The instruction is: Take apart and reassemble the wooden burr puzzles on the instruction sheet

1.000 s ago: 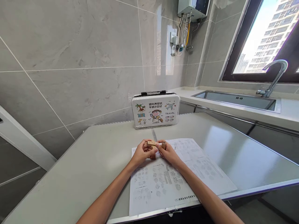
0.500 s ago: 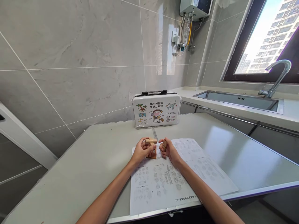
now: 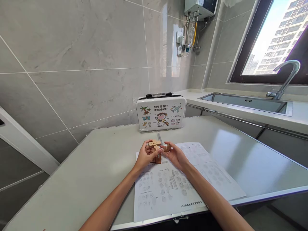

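My left hand [image 3: 146, 157] is closed around a few joined wooden puzzle pieces [image 3: 155, 144], held just above the paper. Close beside it, my right hand [image 3: 175, 156] holds a small separate wooden piece [image 3: 167, 147] between its fingers. The right fingertips reach to the left thumb and the joined pieces; whether they touch is unclear. Below the left hand a darker brown wooden piece [image 3: 158, 158] shows, partly hidden by the fingers. Under both hands lies a large printed sheet [image 3: 168, 199] with small diagrams.
A white cartoon-printed case [image 3: 161, 113] with a black handle stands at the back of the white folding table [image 3: 106, 160]. To the right is a counter with a sink [image 3: 247, 102] and a faucet [image 3: 288, 77]. A tiled wall rises behind.
My right hand has moved left toward the left hand, its fingers opening out around the small piece. The joined pieces in my left hand have tilted slightly.
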A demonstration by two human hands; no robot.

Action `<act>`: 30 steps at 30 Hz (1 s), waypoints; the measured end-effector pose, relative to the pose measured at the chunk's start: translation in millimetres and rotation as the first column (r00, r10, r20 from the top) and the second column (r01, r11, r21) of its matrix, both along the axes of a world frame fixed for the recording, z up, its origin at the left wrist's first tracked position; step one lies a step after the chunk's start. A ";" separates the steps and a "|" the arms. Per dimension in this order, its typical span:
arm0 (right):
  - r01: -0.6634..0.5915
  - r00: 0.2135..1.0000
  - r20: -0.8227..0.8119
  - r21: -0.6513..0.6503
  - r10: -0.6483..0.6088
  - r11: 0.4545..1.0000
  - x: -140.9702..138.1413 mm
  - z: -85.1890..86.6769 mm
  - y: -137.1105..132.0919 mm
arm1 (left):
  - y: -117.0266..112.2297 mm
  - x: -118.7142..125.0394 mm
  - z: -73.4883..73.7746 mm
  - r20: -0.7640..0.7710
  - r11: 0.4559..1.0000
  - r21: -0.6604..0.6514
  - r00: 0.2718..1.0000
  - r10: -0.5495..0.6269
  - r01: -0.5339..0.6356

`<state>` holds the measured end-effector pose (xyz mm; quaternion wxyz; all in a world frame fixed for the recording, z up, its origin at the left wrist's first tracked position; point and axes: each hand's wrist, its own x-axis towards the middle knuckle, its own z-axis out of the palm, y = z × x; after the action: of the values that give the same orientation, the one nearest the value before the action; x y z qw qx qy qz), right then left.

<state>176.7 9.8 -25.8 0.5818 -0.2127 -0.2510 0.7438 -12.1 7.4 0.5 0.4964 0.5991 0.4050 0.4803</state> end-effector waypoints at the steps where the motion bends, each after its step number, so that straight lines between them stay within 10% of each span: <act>1: -0.011 1.000 -0.007 -0.005 0.011 1.000 -0.4 -0.1 -0.2 | -0.4 0.5 -0.1 -0.003 1.000 0.005 1.000 0.001 -0.001; 30: -0.097 0.985 0.153 0.153 0.073 0.984 -5.5 8.8 -15.7 | -12.4 11.4 -1.4 -0.081 0.994 0.007 0.991 -0.106 0.106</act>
<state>171.1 -5.8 -16.9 0.5445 -0.2087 -0.3609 0.7278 -0.7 -5.0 -0.9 0.5012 0.6414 0.3896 0.4308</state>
